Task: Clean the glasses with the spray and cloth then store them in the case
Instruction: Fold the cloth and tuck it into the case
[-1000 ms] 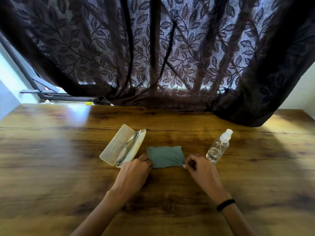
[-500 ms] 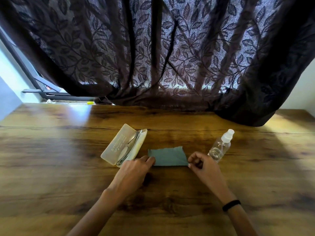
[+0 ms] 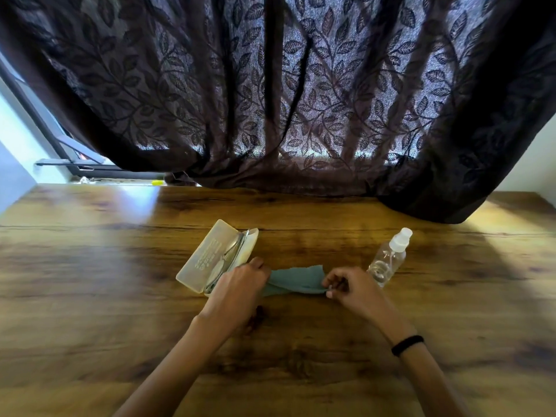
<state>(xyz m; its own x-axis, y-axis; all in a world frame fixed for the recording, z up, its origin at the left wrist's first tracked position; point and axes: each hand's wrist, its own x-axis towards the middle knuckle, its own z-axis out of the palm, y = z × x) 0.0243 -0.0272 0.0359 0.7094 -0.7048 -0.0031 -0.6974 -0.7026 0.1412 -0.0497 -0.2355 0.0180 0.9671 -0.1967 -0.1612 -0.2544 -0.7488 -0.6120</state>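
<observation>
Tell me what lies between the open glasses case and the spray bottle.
In the head view, the green cloth lies between the case and the bottle, pinched at its ends by the left hand and right hand.

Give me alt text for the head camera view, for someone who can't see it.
Two hands, left hand and right hand, pinch the ends of a teal cloth on a wooden table. Glasses lie in an open case; a spray bottle stands right.
</observation>
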